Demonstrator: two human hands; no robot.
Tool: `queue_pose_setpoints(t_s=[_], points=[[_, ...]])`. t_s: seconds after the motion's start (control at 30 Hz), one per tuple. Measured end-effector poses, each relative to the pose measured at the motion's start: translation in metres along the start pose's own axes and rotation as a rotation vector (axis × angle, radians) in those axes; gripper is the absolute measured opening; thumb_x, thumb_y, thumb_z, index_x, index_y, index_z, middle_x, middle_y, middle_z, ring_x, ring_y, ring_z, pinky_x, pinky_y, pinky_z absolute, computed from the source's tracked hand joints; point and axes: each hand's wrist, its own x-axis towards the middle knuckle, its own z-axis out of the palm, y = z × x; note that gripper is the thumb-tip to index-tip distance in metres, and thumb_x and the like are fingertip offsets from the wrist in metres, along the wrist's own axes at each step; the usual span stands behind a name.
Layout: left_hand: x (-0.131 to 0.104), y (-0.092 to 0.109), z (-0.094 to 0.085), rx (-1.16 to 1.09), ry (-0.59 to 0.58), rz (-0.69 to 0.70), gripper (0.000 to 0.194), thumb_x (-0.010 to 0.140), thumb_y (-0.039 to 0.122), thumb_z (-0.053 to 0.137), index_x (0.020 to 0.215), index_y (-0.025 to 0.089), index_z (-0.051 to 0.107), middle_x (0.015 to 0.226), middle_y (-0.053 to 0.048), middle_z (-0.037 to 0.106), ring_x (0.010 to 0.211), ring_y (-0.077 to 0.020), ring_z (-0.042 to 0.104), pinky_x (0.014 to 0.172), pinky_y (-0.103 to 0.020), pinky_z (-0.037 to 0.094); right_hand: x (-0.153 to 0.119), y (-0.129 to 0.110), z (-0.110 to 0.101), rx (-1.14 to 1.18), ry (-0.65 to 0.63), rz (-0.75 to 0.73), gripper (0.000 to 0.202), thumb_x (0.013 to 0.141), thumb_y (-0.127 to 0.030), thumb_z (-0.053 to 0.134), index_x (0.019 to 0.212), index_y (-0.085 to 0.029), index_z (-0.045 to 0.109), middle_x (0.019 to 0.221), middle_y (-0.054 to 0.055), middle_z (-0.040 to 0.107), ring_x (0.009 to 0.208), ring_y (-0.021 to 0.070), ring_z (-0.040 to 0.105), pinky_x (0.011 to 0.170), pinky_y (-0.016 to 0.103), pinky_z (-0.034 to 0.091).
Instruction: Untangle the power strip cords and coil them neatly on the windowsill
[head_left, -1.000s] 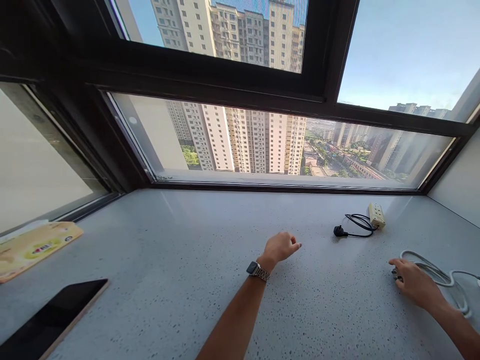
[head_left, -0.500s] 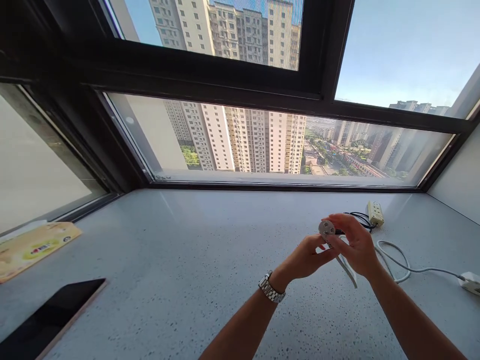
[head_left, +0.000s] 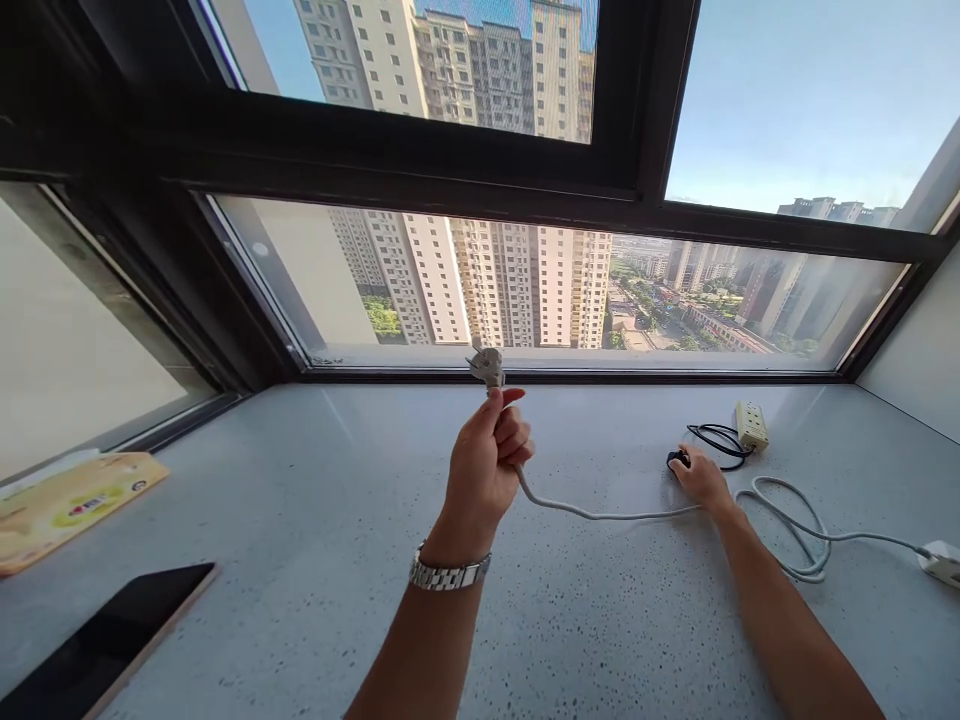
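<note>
Raised over the counter, my left hand (head_left: 491,455) is closed around the cord just below a white plug (head_left: 487,367), whose metal prongs point up and left. The white cord (head_left: 577,512) runs from that hand along the counter to the right, passing by my right wrist. My right hand (head_left: 703,478) is down at the counter, fingers closed on a black plug (head_left: 677,460). A thin black cord (head_left: 720,435) lies looped behind it and leads to a cream socket block (head_left: 751,427). Part of the black plug is hidden by the fingers.
At the right edge the white cord's loops reach a white socket unit (head_left: 940,563). A dark phone or tablet (head_left: 112,635) and a yellow tissue packet (head_left: 79,508) lie on the left of the speckled counter (head_left: 337,560). Dark window frames (head_left: 562,377) border the back.
My hands have moved apart. My left hand has carried the white plug left and up, drawing its cord along; my right hand has let go of it and gripped the black plug.
</note>
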Motion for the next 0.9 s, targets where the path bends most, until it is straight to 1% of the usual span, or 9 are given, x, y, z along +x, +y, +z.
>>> queue_pose_setpoints(t_s=[0.1, 0.2, 0.3, 0.43, 0.53, 0.63, 0.77, 0.83, 0.9], points=[[-0.003, 0.018, -0.006, 0.036, -0.035, 0.024, 0.023, 0.090, 0.032, 0.055, 0.080, 0.013, 0.064, 0.050, 0.010, 0.019, 0.037, -0.0036, 0.015, 0.034, -0.014, 0.018, 0.000, 0.012, -0.014, -0.018, -0.069, -0.016, 0.046, 0.070, -0.034, 0.064, 0.113, -0.018, 0.066, 0.119, 0.011, 0.065, 0.109, 0.0286, 0.059, 0.087, 0.033, 0.044], [-0.007, 0.014, -0.003, 0.131, -0.137, -0.015, 0.024, 0.082, 0.036, 0.065, 0.082, 0.012, 0.065, 0.050, 0.010, 0.020, 0.039, -0.0034, 0.014, 0.035, -0.015, 0.017, -0.002, 0.018, -0.024, -0.031, -0.066, 0.001, 0.031, 0.063, -0.025, 0.068, 0.092, -0.017, 0.073, 0.103, 0.013, 0.070, 0.102, 0.0321, 0.061, 0.082, 0.035, 0.044], [-0.016, -0.017, 0.009, 0.230, -0.248, -0.125, 0.033, 0.072, 0.044, 0.073, 0.079, 0.013, 0.062, 0.051, 0.010, 0.021, 0.040, -0.0030, 0.014, 0.036, -0.015, 0.016, -0.004, 0.008, -0.029, 0.011, 0.000, -0.019, 0.021, 0.071, -0.024, 0.061, 0.086, -0.017, 0.073, 0.092, 0.012, 0.070, 0.092, 0.0297, 0.064, 0.078, 0.036, 0.045], [-0.030, -0.070, 0.026, 0.349, -0.307, -0.203, 0.044, 0.067, 0.053, 0.073, 0.069, 0.017, 0.049, 0.051, 0.010, 0.023, 0.042, -0.0034, 0.015, 0.037, -0.017, 0.015, -0.013, -0.032, -0.038, 0.264, 0.177, -0.173, 0.034, 0.086, -0.038, 0.049, 0.105, -0.017, 0.066, 0.096, 0.010, 0.066, 0.080, 0.0199, 0.061, 0.069, 0.031, 0.048], [-0.039, -0.099, 0.028, 0.449, -0.271, -0.101, 0.045, 0.070, 0.055, 0.070, 0.068, 0.018, 0.045, 0.052, 0.009, 0.028, 0.044, -0.0044, 0.020, 0.039, -0.018, 0.020, -0.036, -0.076, -0.047, 0.792, 0.355, -0.319, 0.033, 0.083, -0.046, 0.058, 0.100, -0.018, 0.062, 0.078, 0.003, 0.061, 0.063, 0.0146, 0.055, 0.054, 0.027, 0.045], [-0.041, -0.115, 0.025, 0.464, -0.235, 0.002, 0.046, 0.069, 0.057, 0.071, 0.070, 0.018, 0.047, 0.055, 0.008, 0.030, 0.047, -0.0051, 0.024, 0.043, -0.019, 0.024, -0.069, -0.116, -0.049, 1.072, 0.283, -0.399, 0.021, 0.079, -0.039, 0.069, 0.086, -0.021, 0.061, 0.072, -0.001, 0.060, 0.061, 0.0122, 0.054, 0.053, 0.024, 0.045], [-0.036, -0.116, 0.023, 0.296, -0.135, 0.031, 0.051, 0.063, 0.060, 0.074, 0.066, 0.018, 0.047, 0.057, 0.007, 0.033, 0.051, -0.0066, 0.029, 0.046, -0.020, 0.029, -0.100, -0.144, -0.037, 1.018, 0.119, -0.546, 0.020, 0.091, -0.037, 0.053, 0.088, -0.022, 0.066, 0.088, 0.004, 0.064, 0.077, 0.0161, 0.061, 0.067, 0.030, 0.051], [-0.032, -0.107, 0.025, 0.173, -0.047, 0.058, 0.054, 0.062, 0.063, 0.073, 0.061, 0.018, 0.043, 0.058, 0.006, 0.035, 0.053, -0.0072, 0.032, 0.048, -0.020, 0.033, -0.104, -0.147, -0.028, 0.894, 0.168, -0.609, 0.027, 0.091, -0.042, 0.051, 0.106, -0.024, 0.063, 0.108, 0.008, 0.061, 0.095, 0.0207, 0.060, 0.079, 0.036, 0.051], [-0.030, -0.092, 0.028, 0.070, -0.008, 0.074, 0.058, 0.063, 0.063, 0.073, 0.056, 0.018, 0.037, 0.056, 0.005, 0.036, 0.054, -0.0077, 0.036, 0.052, -0.020, 0.037, -0.103, -0.145, -0.020, 0.749, 0.210, -0.639, 0.052, 0.086, -0.053, 0.056, 0.128, -0.024, 0.050, 0.123, 0.012, 0.055, 0.108, 0.0249, 0.056, 0.088, 0.041, 0.048]])
